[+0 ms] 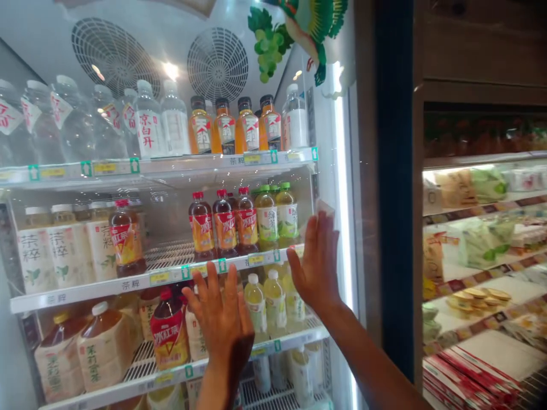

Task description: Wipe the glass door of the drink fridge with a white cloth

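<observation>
Both hands are raised before a lit drinks cooler with several shelves. My left hand (224,319) has its fingers spread and holds nothing; it is in front of the shelf edge below the red-capped tea bottles (225,225). My right hand (318,262) is higher and further right, its fingers stretched up near the cooler's right side, beside the green-capped bottles (287,213). Whether either hand touches glass cannot be made out. A large red-labelled bottle (168,333) stands left of my left hand.
Clear water bottles (70,125) and orange bottles (248,128) line the top shelf. Large tea jugs (105,347) stand at lower left. A dark frame (395,188) separates the cooler from a right-hand display with packaged food (478,299) and red boxes (474,376).
</observation>
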A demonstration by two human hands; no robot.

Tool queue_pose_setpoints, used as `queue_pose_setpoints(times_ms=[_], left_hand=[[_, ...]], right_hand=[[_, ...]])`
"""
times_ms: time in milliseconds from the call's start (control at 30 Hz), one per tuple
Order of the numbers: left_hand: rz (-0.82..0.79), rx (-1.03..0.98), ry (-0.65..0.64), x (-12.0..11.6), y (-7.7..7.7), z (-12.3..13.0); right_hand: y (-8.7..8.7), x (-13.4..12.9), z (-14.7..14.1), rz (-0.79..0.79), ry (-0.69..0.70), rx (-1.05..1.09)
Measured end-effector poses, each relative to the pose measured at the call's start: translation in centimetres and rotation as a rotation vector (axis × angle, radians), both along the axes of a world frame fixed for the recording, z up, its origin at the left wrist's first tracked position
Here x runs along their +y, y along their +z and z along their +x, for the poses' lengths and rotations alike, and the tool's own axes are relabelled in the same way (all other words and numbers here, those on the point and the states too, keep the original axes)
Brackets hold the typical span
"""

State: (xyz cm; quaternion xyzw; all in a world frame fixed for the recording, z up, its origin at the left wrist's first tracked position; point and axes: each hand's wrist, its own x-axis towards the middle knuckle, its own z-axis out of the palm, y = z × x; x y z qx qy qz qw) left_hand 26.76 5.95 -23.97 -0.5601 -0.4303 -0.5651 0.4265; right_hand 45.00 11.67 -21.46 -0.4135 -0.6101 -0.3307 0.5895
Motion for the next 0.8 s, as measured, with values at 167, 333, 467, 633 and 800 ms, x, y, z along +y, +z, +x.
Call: queue_pose_setpoints(times_ms=[167,333,467,633,800], left_hand=[[-0.015,0.062,0.054,0.2,-0.1,-0.4],[0.011,0.075,0.092,-0.2,0.5,-2.3],[0.017,0.056,0.138,-1.1,1.0,-4.6],[0.045,0.021,0.171,-3.2,1.3,-10.3],[0.042,0.028,0.188,-4.6,3.0,-16.2]], right_hand=[[-5.3,-1.2,-1.9,-0.003,0.002,-0.057],[-0.5,-0.8,-3.0,0.020,0.065,-0.066],[4.7,-0.9,-4.7,0.074,0.046,-0.048],[-2.7,-3.8,-12.5,0.079,0.098,-0.232],[2.6,-5.0,-19.1,0.085,0.151,-0.219]])
